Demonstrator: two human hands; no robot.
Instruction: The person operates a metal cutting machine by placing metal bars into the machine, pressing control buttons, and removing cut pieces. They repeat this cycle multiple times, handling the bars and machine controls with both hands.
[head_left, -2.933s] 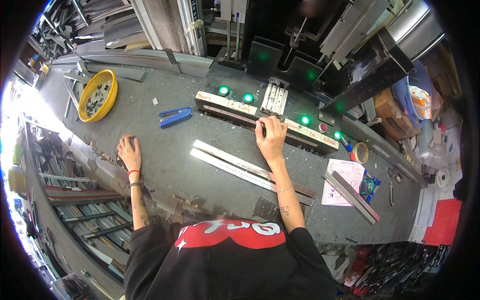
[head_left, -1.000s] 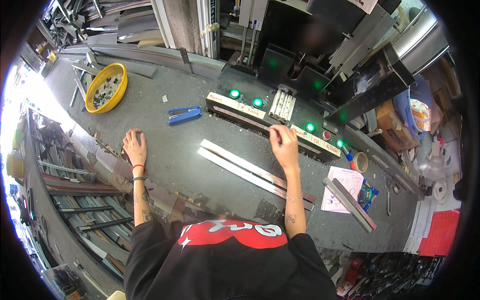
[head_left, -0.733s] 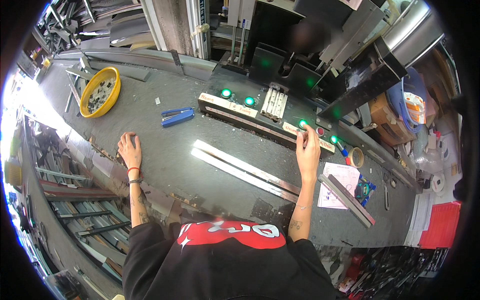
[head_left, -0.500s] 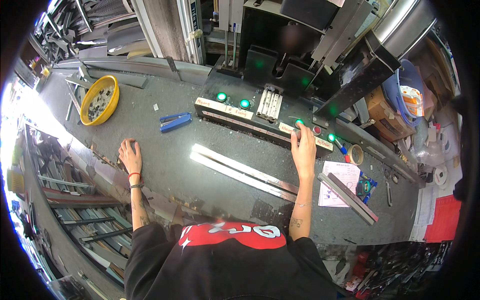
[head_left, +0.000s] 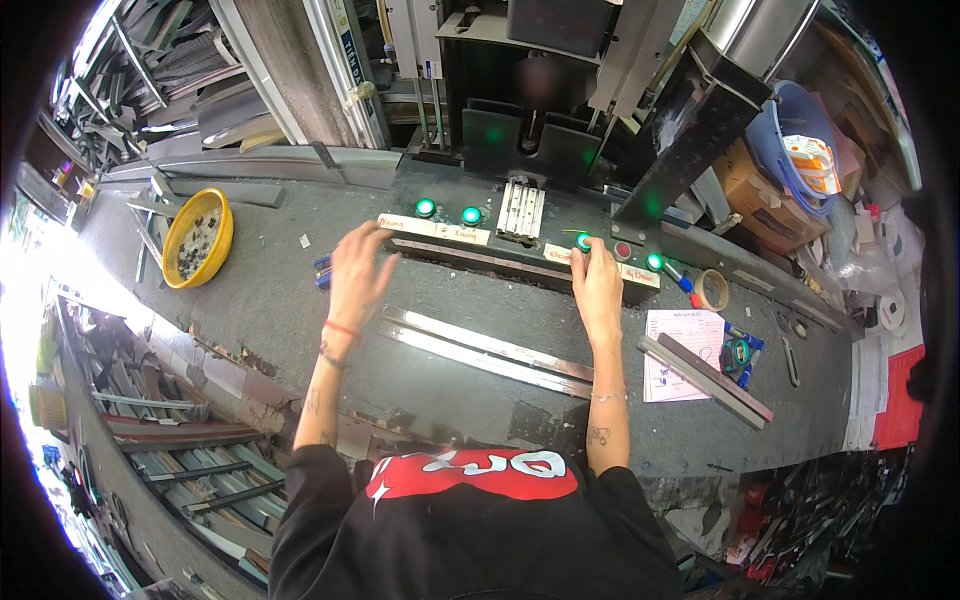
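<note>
While the right hand [head_left: 599, 292] sits at the right half of the black control box [head_left: 515, 265], its fingertips meet a lit green button [head_left: 583, 241] on the box's top; the fingers are loosely bent and grip nothing, and whether the button is pressed down I cannot tell. A red button [head_left: 622, 250] lies just right of those fingers on the same box. The left hand [head_left: 357, 268] is at the box's left front corner, fingers loosely spread and holding nothing; it is a little blurred, so it may or may not be touching the edge. Two more lit green buttons, the left pair [head_left: 448, 211], stand on the box to the right of that hand. Between the two hands, a grooved metal block [head_left: 521, 210] is set midway along the box, and two shiny metal strips [head_left: 480, 350] lie on the bench in front of it.
</note>
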